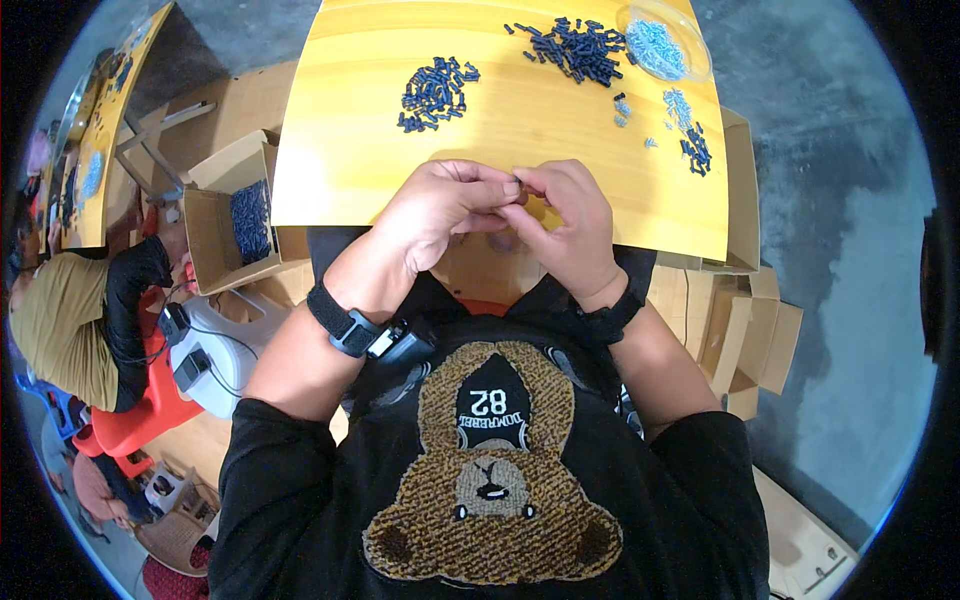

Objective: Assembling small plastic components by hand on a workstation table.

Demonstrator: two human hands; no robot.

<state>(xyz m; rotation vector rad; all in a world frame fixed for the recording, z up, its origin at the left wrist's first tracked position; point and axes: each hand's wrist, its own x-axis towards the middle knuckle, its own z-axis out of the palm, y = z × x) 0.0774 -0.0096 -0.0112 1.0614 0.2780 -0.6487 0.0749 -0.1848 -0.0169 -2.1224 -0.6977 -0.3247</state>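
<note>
Over the near edge of the yellow table (350,170), my left hand (447,205) and my right hand (570,208) meet fingertip to fingertip. Both are closed in a pinch on a tiny dark piece (517,181), mostly covered by the fingers, so its exact kind does not show. Beyond my left hand lies a pile of small black pegs (436,96). A larger heap of black pegs (578,52) is at the far side, beside a clear round dish (690,72) of light blue small parts (655,48).
Loose blue parts (678,108) and another small group of black pegs (696,150) lie at the table's right. A cardboard box (205,215) holding dark parts stands left, with more boxes (742,340) at right. A seated person (75,315) is at far left, near a white stool (225,345).
</note>
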